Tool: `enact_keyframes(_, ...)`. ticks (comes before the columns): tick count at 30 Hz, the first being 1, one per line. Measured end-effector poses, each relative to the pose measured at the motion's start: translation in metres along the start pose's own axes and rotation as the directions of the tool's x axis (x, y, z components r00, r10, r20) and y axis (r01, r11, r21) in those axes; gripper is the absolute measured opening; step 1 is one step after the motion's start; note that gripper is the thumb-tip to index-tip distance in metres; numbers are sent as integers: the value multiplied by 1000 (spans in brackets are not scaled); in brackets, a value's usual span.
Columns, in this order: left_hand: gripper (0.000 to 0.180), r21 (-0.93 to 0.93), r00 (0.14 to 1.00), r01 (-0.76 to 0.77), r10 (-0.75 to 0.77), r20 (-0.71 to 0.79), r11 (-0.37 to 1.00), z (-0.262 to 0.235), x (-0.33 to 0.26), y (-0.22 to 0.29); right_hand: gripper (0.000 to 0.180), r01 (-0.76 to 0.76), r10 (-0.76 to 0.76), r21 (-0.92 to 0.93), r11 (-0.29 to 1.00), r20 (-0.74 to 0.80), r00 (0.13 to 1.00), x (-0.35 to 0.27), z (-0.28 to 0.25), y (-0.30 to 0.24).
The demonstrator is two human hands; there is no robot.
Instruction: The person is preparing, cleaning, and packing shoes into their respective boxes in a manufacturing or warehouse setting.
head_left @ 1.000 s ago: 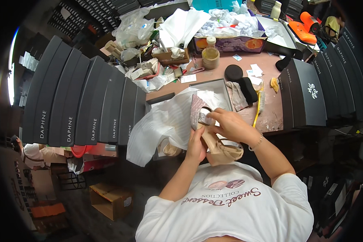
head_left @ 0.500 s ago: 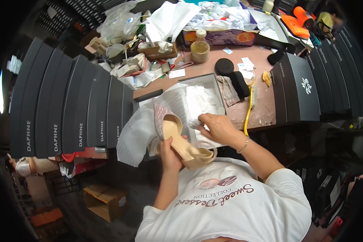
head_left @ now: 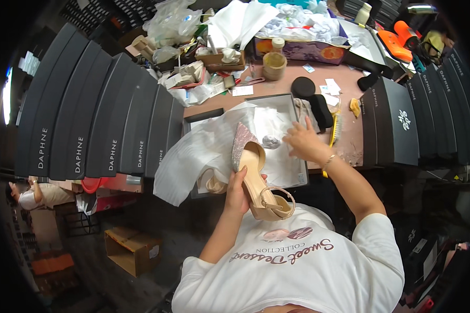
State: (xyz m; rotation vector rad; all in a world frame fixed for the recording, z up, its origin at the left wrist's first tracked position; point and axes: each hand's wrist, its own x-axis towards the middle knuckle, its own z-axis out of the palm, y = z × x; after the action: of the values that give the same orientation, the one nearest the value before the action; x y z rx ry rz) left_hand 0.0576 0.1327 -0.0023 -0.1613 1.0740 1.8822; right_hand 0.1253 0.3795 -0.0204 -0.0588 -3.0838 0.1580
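Note:
A beige ankle-strap shoe with a glittery pink pointed toe is gripped around its middle by my left hand, its toe pointing away from me. Beyond it lies an open grey shoebox lined with white tissue paper, which spills over the left side. On the lining rests a crumpled ball of paper. Just right of that ball, my right hand hovers with fingers spread and nothing in them. Part of another beige shoe shows under the tissue, most of it hidden.
Dark shoeboxes stand in rows at left and right. Beside the open box are a yellow brush, a black pad and a round black lid. A jar and a paper-filled carton stand farther back.
My right hand has let go of the crumpled paper, now in the box, and has moved right with its fingers opened. The shoe stays in my left hand, turned a little more upright.

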Motion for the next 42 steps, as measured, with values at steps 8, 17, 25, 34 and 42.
enact_keyframes(8, 47, 19, 998, -57, 57, -13, 998, 1, -4, -1, 35, -182, 121, 419, 889, 167, 979, 8, -53, -10)
enact_keyframes(17, 50, -155, 997, -1, 13, 79, 988, 10, 1, -23, 60, 117, -13, 683, 721, -155, 988, -5, -69, -87)
enact_keyframes(25, 57, -24, 989, -41, 43, 139, 999, -2, -8, -14, 21, 80, 218, 757, 648, -285, 933, -13, -69, -71)
enact_keyframes(34, 79, -142, 976, 96, -65, 209, 985, 4, -17, -9, 37, 438, -204, 659, 612, -403, 892, 4, -113, -75)
enact_keyframes(42, 43, -127, 994, 20, -7, 107, 992, 2, -29, -12, 37, 328, -352, 571, 753, -72, 933, -13, -62, -86)
